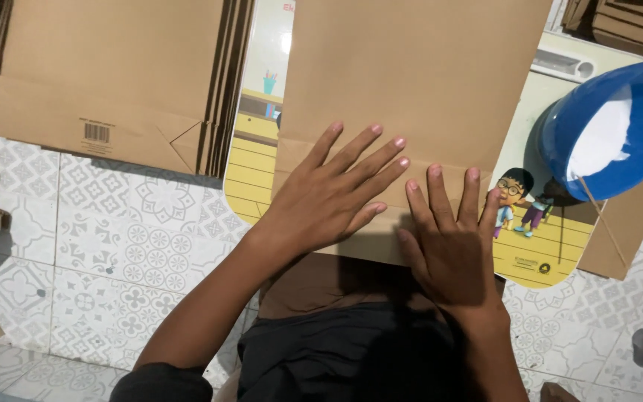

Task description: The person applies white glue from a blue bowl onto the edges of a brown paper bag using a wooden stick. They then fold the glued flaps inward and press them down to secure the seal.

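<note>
Patterned grey-white tile floor [113,246] carries a yellow cartoon-printed board [552,246], on it a flat brown kraft paper bag [418,82], both hands, left [329,197] and right [452,242], grip spread flat, pressing its folded bottom edge, seemingly to crease it; blue plastic bowl [560,141] beside.

Patterned tile floor [113,246] bears stacked paper bags [106,82] and cartoon board [541,249].

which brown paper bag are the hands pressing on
The bag lying on the cartoon board, under both hands. The stack of bags at upper left is untouched.
</note>
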